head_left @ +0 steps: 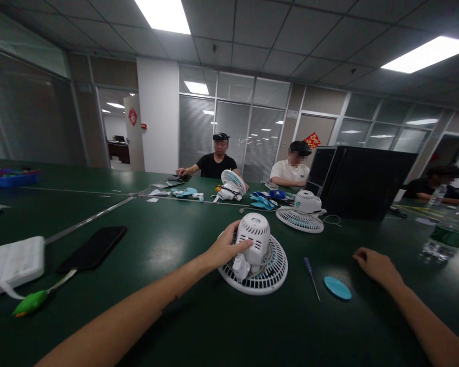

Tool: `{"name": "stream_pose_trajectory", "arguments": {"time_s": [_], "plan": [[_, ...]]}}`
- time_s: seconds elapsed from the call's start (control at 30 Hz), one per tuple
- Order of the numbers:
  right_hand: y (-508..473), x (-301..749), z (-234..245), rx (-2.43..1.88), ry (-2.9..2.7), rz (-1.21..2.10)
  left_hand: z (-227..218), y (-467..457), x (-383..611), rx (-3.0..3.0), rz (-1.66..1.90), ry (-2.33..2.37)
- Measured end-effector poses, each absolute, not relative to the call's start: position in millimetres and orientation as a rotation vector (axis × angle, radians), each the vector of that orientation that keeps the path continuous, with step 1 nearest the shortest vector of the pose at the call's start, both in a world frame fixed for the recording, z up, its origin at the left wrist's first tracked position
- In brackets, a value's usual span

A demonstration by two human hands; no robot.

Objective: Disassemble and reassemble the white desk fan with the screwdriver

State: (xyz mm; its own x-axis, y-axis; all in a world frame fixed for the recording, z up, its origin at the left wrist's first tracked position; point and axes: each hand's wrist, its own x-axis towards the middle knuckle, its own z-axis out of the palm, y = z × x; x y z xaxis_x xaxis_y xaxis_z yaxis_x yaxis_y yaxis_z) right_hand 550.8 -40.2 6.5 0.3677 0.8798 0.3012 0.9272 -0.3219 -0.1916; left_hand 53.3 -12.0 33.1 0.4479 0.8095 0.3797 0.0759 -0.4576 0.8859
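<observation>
My left hand (233,245) is closed round the white motor housing of a small fan (257,232), thumb across its slotted side. The fan lies with its round slotted grille (277,272) down on the green table, housing upward. To the right of it lie a screwdriver (311,275) with a blue-purple handle and a light blue oval disc (337,288). My right hand (378,266) rests on the table beyond the disc, fingers curled in; no object shows in it, and the undersides of the fingers are hidden.
A second white fan (308,204) lies farther back, near a black computer case (363,178). Co-workers sit across the table, one by another fan (231,188). At left are a black phone (94,247), a white box (15,265) and a blue tray (9,177). Plastic bottles (449,232) stand right.
</observation>
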Motion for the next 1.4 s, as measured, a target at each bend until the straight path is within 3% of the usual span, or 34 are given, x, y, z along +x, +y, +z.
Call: {"name": "stream_pose_trajectory", "arguments": {"time_s": [0.27, 0.47, 0.63, 1.0, 1.4], "plan": [[-33.8, 451.3, 47.0, -1.787, -1.763, -0.159, 37.0, -1.6, 58.5, 1.903, 1.021, 0.664], [-39.6, 345.6, 87.8, -1.280, -1.783, 0.191, 28.9, -2.6, 64.3, 1.843, 1.088, 0.625], [-42.1, 285.2, 119.7, -1.057, -1.887, 0.277, 29.2, -12.7, 68.7, 1.812, 1.206, 0.607], [-47.4, 239.4, 143.8, -1.012, -2.373, -0.058, 39.2, -32.1, 69.9, 1.836, 1.293, 0.834], [-59.0, 255.9, 142.7, -0.936, -2.513, 0.072, 38.8, -32.8, 69.9, 1.852, 1.298, 0.845]]}}
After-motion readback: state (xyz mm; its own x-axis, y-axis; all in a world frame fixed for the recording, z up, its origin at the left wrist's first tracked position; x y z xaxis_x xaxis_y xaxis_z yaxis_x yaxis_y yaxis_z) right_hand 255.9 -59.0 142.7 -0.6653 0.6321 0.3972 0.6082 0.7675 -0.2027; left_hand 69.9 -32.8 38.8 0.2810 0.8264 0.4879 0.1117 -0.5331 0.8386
